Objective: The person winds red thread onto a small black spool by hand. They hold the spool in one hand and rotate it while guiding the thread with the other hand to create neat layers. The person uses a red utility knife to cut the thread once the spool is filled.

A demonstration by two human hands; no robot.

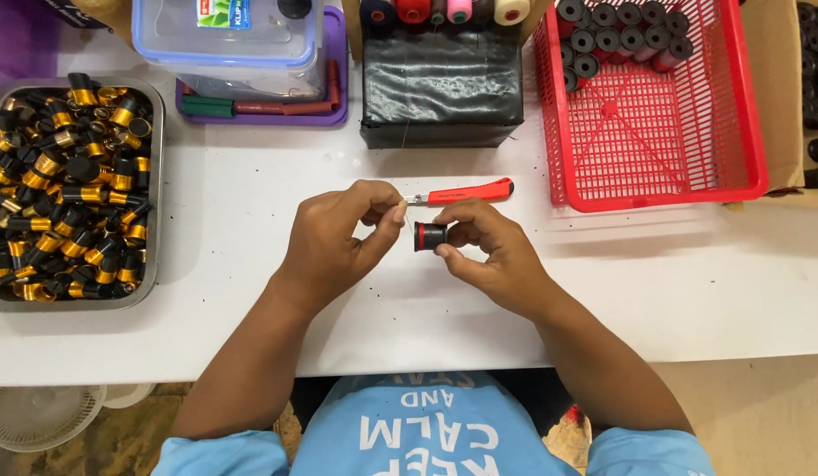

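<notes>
We find both hands raised just above the middle of the white tabletop [250, 220]. The right hand [493, 251] holds a small black spool [429, 236] with a red rim, its fingers closed around the spool's far end. The left hand [338, 238] has thumb and forefinger pinched narrow on something pale at their tips, apparently a thread end; the thread itself is too fine to confirm. We judge the step in hand to be starting or finishing a winding on the spool. The next move calls for keeping the pinch firm and the spool steady so the thread does not slip.

The spool looks short, cylindrical and dark, lying on its side.

A red-handled cutter [462, 191] lies on the tabletop just beyond the hands. A metal tray [158, 176] of black-and-gold spools sits at the left edge. A red basket [656, 141] at the back right holds dark spools in its far corner. A black box [442, 88] stands at the back centre.
</notes>
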